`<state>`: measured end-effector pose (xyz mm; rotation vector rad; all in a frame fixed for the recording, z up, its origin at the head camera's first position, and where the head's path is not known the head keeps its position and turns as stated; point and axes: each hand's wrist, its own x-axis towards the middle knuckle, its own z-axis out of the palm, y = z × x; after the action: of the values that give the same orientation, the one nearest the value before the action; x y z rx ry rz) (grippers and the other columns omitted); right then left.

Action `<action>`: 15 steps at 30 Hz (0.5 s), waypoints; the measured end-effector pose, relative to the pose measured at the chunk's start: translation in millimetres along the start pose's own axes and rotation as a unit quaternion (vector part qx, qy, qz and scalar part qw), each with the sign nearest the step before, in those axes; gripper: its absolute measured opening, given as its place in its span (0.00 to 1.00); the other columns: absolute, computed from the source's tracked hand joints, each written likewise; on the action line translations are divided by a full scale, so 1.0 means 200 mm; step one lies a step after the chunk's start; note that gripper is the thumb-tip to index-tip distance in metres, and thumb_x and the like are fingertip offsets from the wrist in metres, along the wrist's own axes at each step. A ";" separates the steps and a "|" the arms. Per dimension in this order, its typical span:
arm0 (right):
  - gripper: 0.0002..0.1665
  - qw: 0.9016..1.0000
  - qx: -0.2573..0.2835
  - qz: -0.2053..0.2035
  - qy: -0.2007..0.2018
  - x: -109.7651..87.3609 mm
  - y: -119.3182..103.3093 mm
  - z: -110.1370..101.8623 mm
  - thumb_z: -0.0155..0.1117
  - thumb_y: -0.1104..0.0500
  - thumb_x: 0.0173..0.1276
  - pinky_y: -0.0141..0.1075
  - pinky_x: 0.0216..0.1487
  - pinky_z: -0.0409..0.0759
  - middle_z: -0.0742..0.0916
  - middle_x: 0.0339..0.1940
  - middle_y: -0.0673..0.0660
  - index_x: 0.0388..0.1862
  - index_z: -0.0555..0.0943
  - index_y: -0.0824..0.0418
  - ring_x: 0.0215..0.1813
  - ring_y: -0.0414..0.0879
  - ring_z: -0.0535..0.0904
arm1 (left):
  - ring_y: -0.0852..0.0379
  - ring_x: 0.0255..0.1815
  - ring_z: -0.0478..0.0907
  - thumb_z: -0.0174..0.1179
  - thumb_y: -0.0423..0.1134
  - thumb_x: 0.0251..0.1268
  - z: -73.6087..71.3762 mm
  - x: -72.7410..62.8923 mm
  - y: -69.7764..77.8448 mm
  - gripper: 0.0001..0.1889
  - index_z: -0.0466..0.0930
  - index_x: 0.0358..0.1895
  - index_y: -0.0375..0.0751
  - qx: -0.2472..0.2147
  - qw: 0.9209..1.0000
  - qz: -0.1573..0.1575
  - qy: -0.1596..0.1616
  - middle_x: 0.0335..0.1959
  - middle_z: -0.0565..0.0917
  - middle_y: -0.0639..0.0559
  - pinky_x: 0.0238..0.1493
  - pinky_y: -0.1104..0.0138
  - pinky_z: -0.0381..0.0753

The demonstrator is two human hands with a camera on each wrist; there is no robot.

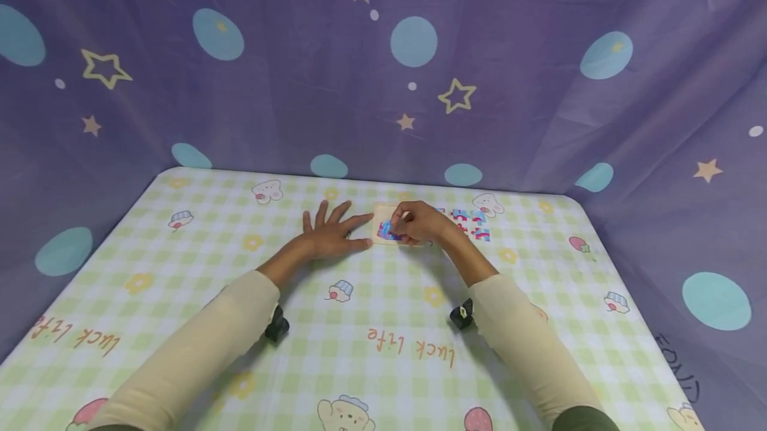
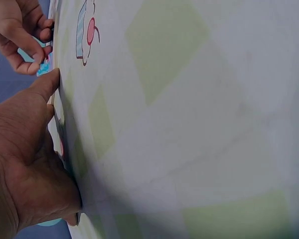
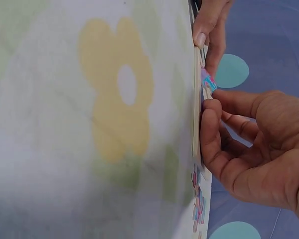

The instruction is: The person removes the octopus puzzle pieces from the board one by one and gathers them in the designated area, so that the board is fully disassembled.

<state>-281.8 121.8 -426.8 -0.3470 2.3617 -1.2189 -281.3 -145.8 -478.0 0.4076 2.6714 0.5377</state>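
Note:
A small light-wood puzzle board (image 1: 380,212) lies flat near the table's far side, with blue and pink pieces (image 1: 385,230) in its lower left part. My left hand (image 1: 329,239) is spread on the cloth, thumb and index fingertips at the board's left edge. Over the board, my right hand (image 1: 422,221) pinches a small blue and pink puzzle piece (image 3: 208,81) between thumb and fingertips. The right wrist view shows this piece tilted up from the board. Part of the board is hidden beneath my right hand.
Several loose puzzle pieces (image 1: 479,234) lie right of the board, some partly behind my right hand. A checked cloth (image 1: 383,298) with printed pictures covers the table. Purple curtains (image 1: 335,84) rise behind it and along its sides.

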 end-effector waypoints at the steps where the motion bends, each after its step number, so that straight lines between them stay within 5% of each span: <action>1: 0.06 1.000 0.006 0.003 0.001 -0.01 0.00 0.00 0.64 0.64 0.86 0.33 0.43 0.89 0.87 0.34 0.56 0.53 0.83 0.67 0.36 0.43 0.84 | 0.29 0.94 0.14 0.50 0.81 0.78 0.00 0.00 0.00 0.44 0.53 0.92 0.81 0.000 1.000 0.001 0.001 0.99 0.34 0.52 0.84 0.21 0.17; 9: 0.08 0.997 0.065 0.034 -0.025 -0.04 -0.01 -0.03 0.63 0.64 0.86 0.35 0.55 0.91 0.88 0.41 0.56 0.53 0.83 0.69 0.44 0.44 0.86 | 0.30 0.94 0.13 0.51 0.80 0.79 0.00 0.00 0.00 0.43 0.53 0.92 0.81 -0.003 1.000 0.003 -0.001 0.99 0.33 0.53 0.84 0.22 0.17; 15: 0.09 0.996 0.085 0.021 -0.027 -0.07 0.01 -0.06 0.63 0.64 0.84 0.41 0.61 0.93 0.91 0.47 0.61 0.55 0.82 0.70 0.51 0.49 0.93 | 0.31 0.94 0.12 0.51 0.80 0.79 0.00 0.00 0.00 0.43 0.53 0.92 0.81 -0.010 1.000 0.001 -0.004 0.98 0.33 0.54 0.84 0.22 0.16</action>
<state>-274.5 136.9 -418.8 -0.2680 2.1911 -1.3614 -281.4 -146.5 -477.3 0.4059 2.6564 0.5610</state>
